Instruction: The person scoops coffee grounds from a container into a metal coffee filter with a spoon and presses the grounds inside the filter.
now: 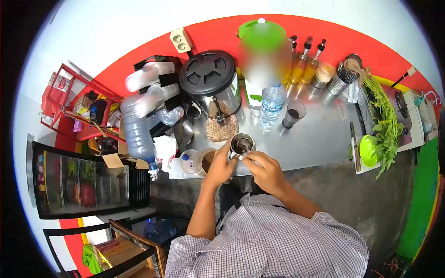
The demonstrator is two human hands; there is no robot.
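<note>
My left hand (221,167) is closed around the side of a small metal cup (236,137) at the front edge of the steel counter. Dark brown contents show inside the cup. Fingers pinched, my right hand (268,175) holds a spoon (247,149) whose lower end dips into the cup. Left of the cup, partly behind my left hand, stands an uncovered jar (199,164) with brown powder in it. A round pale lid (188,162) with a blue spot lies beside that jar. Behind the cup, a woven mat (221,129) lies under the tap of a steel dispenser (218,92).
A water bottle (272,105) and a glass with dark contents (294,115) stand behind my right hand. Farther back are pump bottles (311,65) and a utensil holder (338,85). Leafy greens (385,116), a green bowl (369,151) and a knife (355,147) lie at right.
</note>
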